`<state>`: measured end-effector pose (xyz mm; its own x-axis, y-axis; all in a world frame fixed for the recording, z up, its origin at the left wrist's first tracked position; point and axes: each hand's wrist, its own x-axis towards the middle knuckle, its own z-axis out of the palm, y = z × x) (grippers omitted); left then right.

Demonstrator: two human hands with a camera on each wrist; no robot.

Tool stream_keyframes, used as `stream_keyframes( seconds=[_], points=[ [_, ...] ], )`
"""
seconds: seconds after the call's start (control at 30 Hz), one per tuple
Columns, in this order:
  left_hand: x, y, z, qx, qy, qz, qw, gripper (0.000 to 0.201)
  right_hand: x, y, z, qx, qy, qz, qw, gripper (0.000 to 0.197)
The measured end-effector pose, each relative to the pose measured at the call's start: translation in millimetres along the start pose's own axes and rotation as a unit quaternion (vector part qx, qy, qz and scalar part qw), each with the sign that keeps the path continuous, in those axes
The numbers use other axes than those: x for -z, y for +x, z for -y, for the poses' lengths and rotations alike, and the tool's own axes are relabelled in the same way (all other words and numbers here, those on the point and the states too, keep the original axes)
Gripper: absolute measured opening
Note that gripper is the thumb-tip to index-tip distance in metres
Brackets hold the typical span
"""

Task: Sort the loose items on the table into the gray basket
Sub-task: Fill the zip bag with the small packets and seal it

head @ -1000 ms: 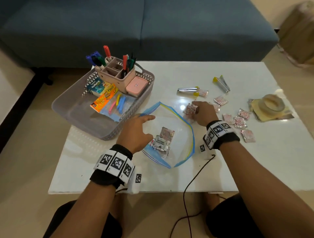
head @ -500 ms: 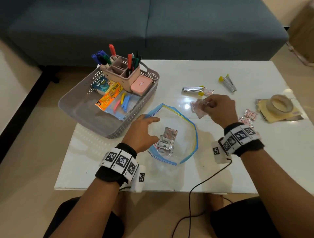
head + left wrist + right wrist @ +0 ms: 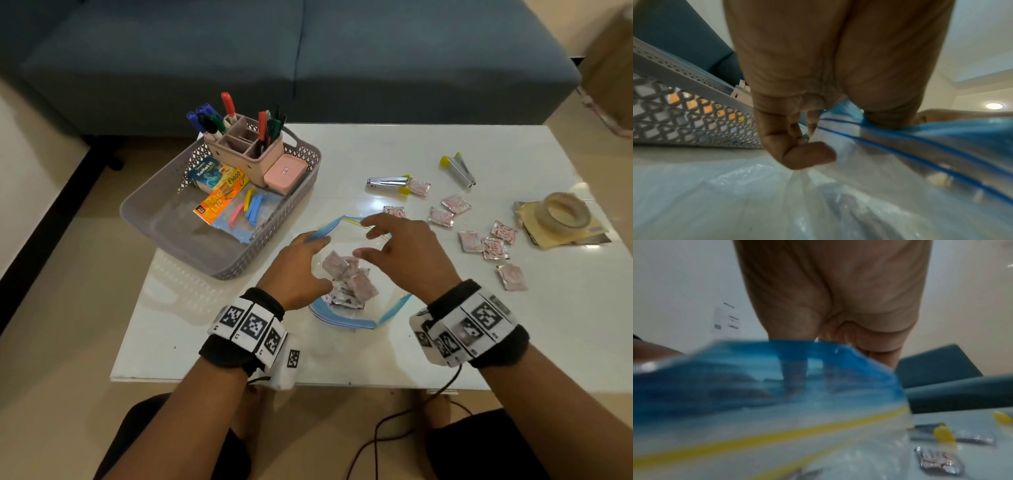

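A clear zip bag [image 3: 346,323] with a blue and yellow rim lies open on the white table, right of the gray basket [image 3: 236,274]. Several pink foil sachets [image 3: 352,284] lie piled inside it. My left hand [image 3: 308,253] pinches the bag's left rim; in the left wrist view its fingers [image 3: 801,155] curl on the plastic [image 3: 859,203]. My right hand [image 3: 370,240] hovers over the bag's mouth with its fingers spread and holds nothing. More loose sachets [image 3: 493,246] lie on the table to the right, one of them [image 3: 937,462] beside the bag [image 3: 777,402].
The basket holds a pen organiser [image 3: 246,147], a pink case [image 3: 284,171] and clip packets. Two metal staplers with yellow ends [image 3: 387,181] [image 3: 460,169] lie at the back right. A tape roll [image 3: 565,214] sits on papers at the far right. A blue sofa stands behind.
My right hand lifted sachets off the table, carried them left and let them go into the bag; the pile inside has grown. My left hand stayed on the bag's rim.
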<state>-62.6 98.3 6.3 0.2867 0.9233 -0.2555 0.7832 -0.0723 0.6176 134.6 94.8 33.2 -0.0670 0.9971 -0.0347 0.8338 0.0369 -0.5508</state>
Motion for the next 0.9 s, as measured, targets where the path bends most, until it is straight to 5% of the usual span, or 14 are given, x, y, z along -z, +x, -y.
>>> stream_keyframes(
  seconds=[0.1,0.17,0.3,0.47,0.57,0.63,0.7,0.8,0.9],
  points=[
    [3.9,1.4,1.9,0.015,-0.016,-0.017,1.000,0.079,16.1,-19.3,10.7,0.073,0.006,0.048,0.996,0.041],
    [6.4,1.3,2.2,0.028,-0.033,-0.023,0.999,0.077,19.5,-38.0,19.1,0.113,-0.059,0.134,0.983,0.062],
    [20.8,-1.9,2.9,0.036,0.026,-0.065,0.997,0.061,18.5,-52.6,8.9,0.093,-0.215,0.259,0.937,0.081],
    [33.7,-15.6,-20.4,0.000,0.081,-0.254,0.964,0.055,39.6,-53.4,0.7,0.155,-0.217,0.239,0.934,0.095],
    [16.7,-12.1,-22.6,-0.017,0.065,-0.236,0.969,0.061,43.1,-52.4,-4.6,0.159,-0.125,0.254,0.946,0.084],
    [2.6,-1.3,-13.3,-0.031,0.012,-0.184,0.982,0.064,42.9,-41.8,-23.0,0.129,0.023,0.205,0.970,0.059],
    [-10.1,9.1,-7.4,-0.025,-0.027,-0.133,0.990,0.068,40.6,-22.6,-56.1,0.070,0.128,0.070,0.987,0.035],
    [-27.5,16.8,-10.6,-0.025,-0.032,-0.066,0.997,0.076,39.5,14.9,-120.8,-0.043,0.028,-0.115,0.992,0.024],
    [-39.4,21.0,-17.6,-0.019,-0.009,-0.021,1.000,0.079,33.2,40.9,-170.4,-0.182,-0.082,-0.083,0.976,0.037]
  ],
)
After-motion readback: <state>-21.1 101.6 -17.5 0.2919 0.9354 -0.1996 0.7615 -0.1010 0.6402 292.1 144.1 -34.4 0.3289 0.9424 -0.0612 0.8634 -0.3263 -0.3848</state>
